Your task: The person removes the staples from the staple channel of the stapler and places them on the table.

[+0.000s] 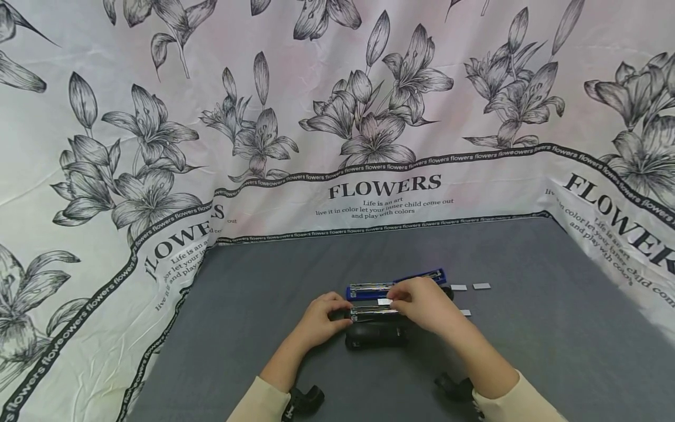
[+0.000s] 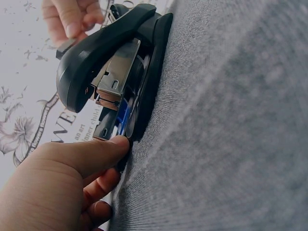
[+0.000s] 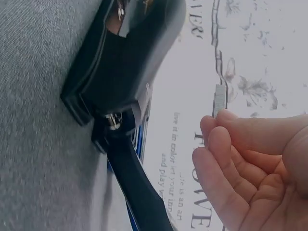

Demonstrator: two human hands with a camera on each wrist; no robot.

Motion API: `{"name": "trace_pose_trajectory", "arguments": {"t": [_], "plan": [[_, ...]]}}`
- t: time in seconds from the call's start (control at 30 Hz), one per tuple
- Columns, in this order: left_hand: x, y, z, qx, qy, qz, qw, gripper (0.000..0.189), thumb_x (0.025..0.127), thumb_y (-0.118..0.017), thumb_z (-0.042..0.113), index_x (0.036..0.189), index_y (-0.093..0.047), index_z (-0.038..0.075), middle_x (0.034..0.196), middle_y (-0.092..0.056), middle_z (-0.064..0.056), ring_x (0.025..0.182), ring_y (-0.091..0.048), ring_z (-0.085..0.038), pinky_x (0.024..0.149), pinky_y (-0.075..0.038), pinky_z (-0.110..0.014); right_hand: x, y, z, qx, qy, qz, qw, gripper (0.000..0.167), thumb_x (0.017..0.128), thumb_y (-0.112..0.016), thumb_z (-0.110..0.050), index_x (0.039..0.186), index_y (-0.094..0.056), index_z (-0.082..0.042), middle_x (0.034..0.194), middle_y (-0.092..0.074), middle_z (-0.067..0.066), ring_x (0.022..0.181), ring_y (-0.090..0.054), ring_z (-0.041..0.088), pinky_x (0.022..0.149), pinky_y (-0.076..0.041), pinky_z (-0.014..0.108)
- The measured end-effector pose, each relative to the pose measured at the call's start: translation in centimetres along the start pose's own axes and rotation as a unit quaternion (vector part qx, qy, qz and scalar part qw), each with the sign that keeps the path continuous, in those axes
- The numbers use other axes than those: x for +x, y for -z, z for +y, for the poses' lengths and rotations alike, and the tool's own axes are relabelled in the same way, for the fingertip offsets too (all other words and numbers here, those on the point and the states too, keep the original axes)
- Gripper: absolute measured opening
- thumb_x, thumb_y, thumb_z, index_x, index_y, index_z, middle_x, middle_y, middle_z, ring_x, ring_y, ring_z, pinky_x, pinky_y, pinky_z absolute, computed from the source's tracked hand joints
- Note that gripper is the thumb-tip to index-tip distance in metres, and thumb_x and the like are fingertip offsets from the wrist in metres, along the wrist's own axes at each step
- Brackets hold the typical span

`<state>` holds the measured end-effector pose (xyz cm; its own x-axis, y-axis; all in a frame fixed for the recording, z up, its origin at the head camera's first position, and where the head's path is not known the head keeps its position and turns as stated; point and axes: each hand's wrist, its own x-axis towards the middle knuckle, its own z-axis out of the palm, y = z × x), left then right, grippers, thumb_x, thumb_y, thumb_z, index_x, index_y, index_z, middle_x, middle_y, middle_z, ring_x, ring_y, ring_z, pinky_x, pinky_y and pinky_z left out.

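Between its thumb and fingertips, my right hand [image 1: 424, 305] pinches a short strip of staples [image 3: 220, 101], raised just over an opened black stapler [image 1: 369, 315]. That stapler's metal magazine lies bare, and its black top [image 3: 139, 187] is swung back to the right, partly hidden by the right hand in the head view. My left hand [image 1: 320, 321] grips the stapler's left end, thumb on the near side. Directly in front lies a second black stapler [image 1: 377, 337], its top down over its magazine [image 2: 118, 67].
Behind the opened black stapler lies a blue stapler [image 1: 364, 291], also opened, its top [image 1: 427, 275] angled back right. Loose staple strips [image 1: 481, 286] rest to the right on the grey cloth [image 1: 527, 351]. A flower-printed curtain [image 1: 385, 199] borders the table behind and at the sides.
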<state>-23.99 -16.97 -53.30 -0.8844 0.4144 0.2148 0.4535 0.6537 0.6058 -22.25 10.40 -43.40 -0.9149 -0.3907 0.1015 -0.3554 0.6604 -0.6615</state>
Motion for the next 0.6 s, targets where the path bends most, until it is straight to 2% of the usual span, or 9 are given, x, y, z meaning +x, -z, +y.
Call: {"name": "trace_pose_trajectory", "arguments": {"t": [0.27,0.43,0.6], "plan": [[-0.1,-0.1,0.3,-0.002,0.001,-0.004,1.0000,0.025,0.089,-0.082,0.020,0.114,-0.078,0.018,0.106,-0.065,0.010,0.097,-0.055,-0.014,0.085,-0.045,-0.038,-1.1,1.7,0.4,0.016,-0.011,0.011,0.9998,0.015,0.093,-0.074,-0.004,0.107,-0.078,-0.005,0.094,-0.074,0.001,0.082,-0.066,0.014,0.071,-0.054,0.036],[-0.2,-0.2,0.2,-0.003,0.012,-0.007,0.9999,0.025,0.089,-0.081,0.020,0.114,-0.078,0.018,0.106,-0.064,0.010,0.099,-0.055,-0.012,0.088,-0.045,-0.038,-1.5,2.9,0.5,-0.004,-0.014,0.015,0.9998,0.016,0.093,-0.074,-0.006,0.109,-0.078,-0.007,0.098,-0.074,0.000,0.087,-0.067,0.017,0.074,-0.055,0.039],[-0.1,-0.1,0.1,-0.003,0.007,-0.008,0.9999,0.026,0.090,-0.081,0.021,0.115,-0.078,0.018,0.107,-0.065,0.009,0.101,-0.056,-0.014,0.089,-0.046,-0.039,-2.2,4.3,1.0,-0.010,-0.013,0.020,0.9997,0.019,0.094,-0.073,-0.005,0.112,-0.077,-0.005,0.103,-0.073,0.003,0.091,-0.067,0.021,0.076,-0.055,0.041]]}}
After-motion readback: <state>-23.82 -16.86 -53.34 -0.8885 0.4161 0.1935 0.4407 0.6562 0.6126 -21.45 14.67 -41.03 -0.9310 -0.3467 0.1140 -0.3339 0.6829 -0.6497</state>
